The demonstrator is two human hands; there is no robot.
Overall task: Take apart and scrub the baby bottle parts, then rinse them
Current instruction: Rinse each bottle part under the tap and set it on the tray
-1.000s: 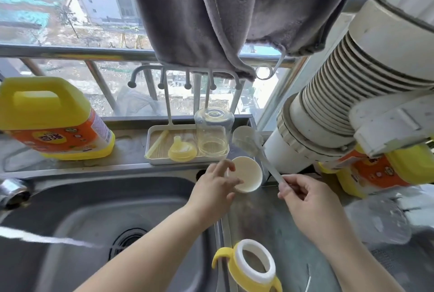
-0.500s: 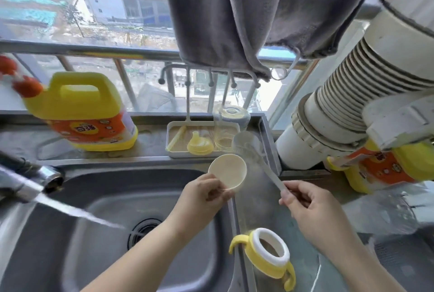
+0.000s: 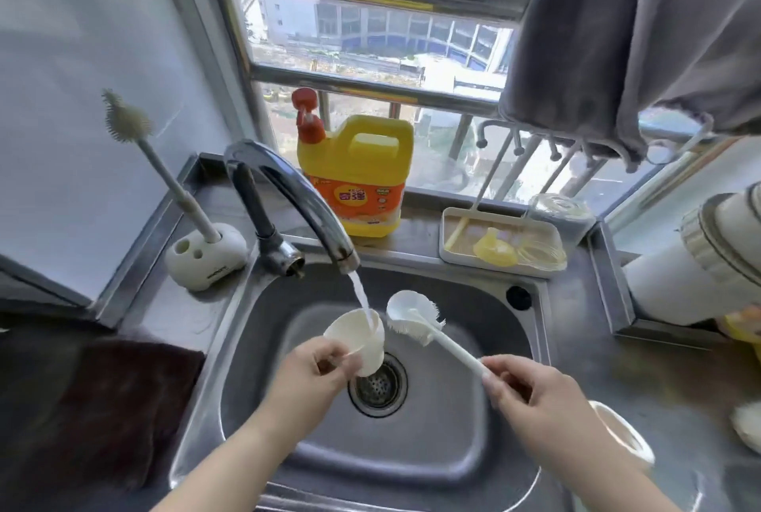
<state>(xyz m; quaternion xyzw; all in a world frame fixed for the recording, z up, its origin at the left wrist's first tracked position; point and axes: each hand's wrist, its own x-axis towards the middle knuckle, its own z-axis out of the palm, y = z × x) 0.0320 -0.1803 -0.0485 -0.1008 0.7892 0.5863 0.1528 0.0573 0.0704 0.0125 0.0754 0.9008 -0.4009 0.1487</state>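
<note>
My left hand (image 3: pixel 315 371) pinches a cream bottle cap (image 3: pixel 360 340) by its rim and holds it over the sink (image 3: pixel 444 441) under the running water from the tap (image 3: pixel 288 190). My right hand (image 3: pixel 535 392) grips the handle of a white silicone brush (image 3: pixel 412 316); its head is beside the cap, just right of the stream. A white drying tray (image 3: pixel 500 242) on the ledge holds a yellow spout (image 3: pixel 494 250) and a clear bottle part (image 3: pixel 541 252). The white-rimmed yellow bottle collar (image 3: pixel 622 433) stands on the counter at right, partly behind my right wrist.
A yellow detergent jug (image 3: pixel 356 178) stands behind the tap. A long bottle brush in a white holder (image 3: pixel 206 254) sits at the left corner. A grey towel (image 3: pixel 634 29) hangs top right. White ducting (image 3: pixel 700 264) fills the right side. A dark cloth (image 3: pixel 103 408) lies left of the sink.
Both hands moved left from the counter edge to over the sink. The cap is now under the running water, with the brush head next to it.
</note>
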